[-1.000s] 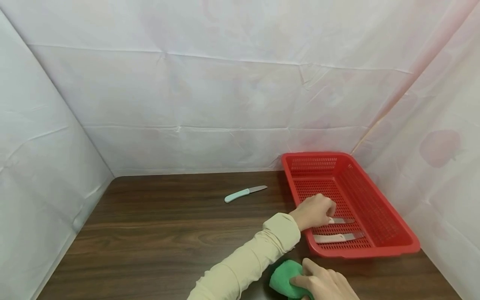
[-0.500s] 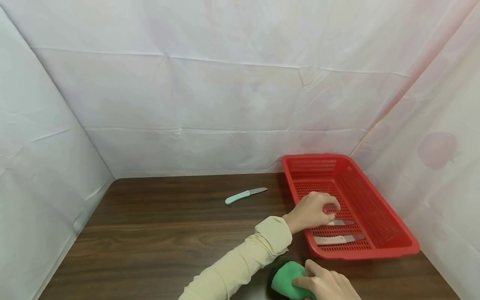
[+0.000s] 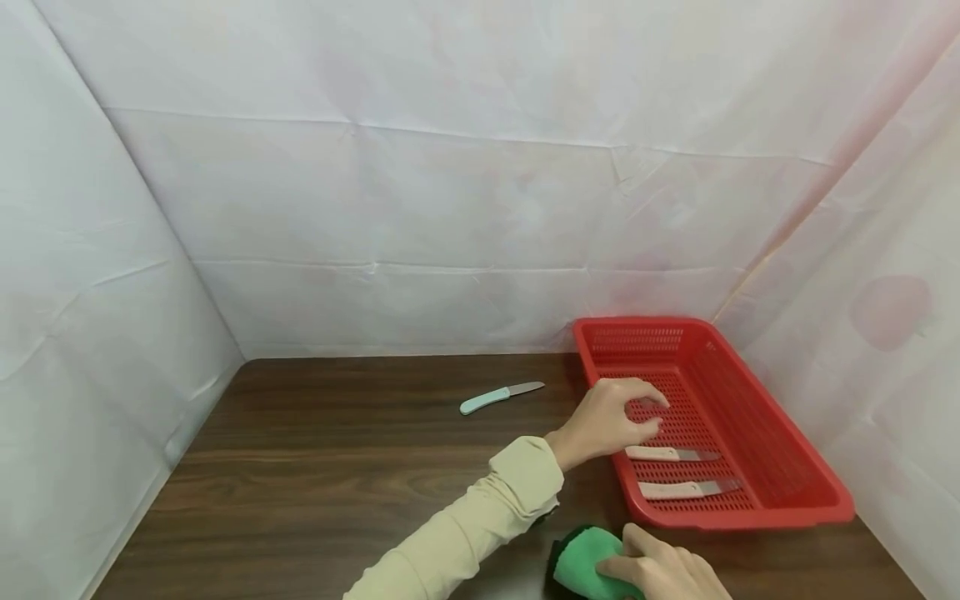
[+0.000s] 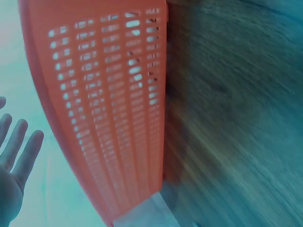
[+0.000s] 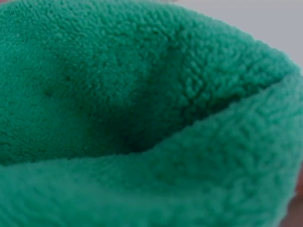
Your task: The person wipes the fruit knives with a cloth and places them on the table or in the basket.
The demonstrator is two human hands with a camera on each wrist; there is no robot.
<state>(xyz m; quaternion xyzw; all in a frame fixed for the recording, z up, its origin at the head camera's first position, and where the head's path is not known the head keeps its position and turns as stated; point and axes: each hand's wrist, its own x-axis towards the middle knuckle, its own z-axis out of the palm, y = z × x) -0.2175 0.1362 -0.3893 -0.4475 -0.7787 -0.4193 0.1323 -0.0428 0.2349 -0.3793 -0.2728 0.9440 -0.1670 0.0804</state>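
Note:
My left hand hovers over the left rim of a red perforated plastic basket, thumb and fingers spread apart with nothing between them. Below it in the basket lie two small knives, the nearer knife and the farther knife, both pale pink-handled, blades to the right. In the left wrist view the basket's slotted side wall fills the middle, and the left hand shows straight fingers. My right hand grips a bunched green cloth in front of the basket. Folds of this fuzzy cloth fill the right wrist view.
A small knife with a pale mint handle lies on the dark wooden table, left of the basket. White sheets hang behind the table and along both sides. The basket stands close to the right-hand sheet.
My left hand has opened and drawn back leftward from the farther knife, which now lies uncovered in the basket. The right hand still holds the cloth; the head view has shifted slightly.

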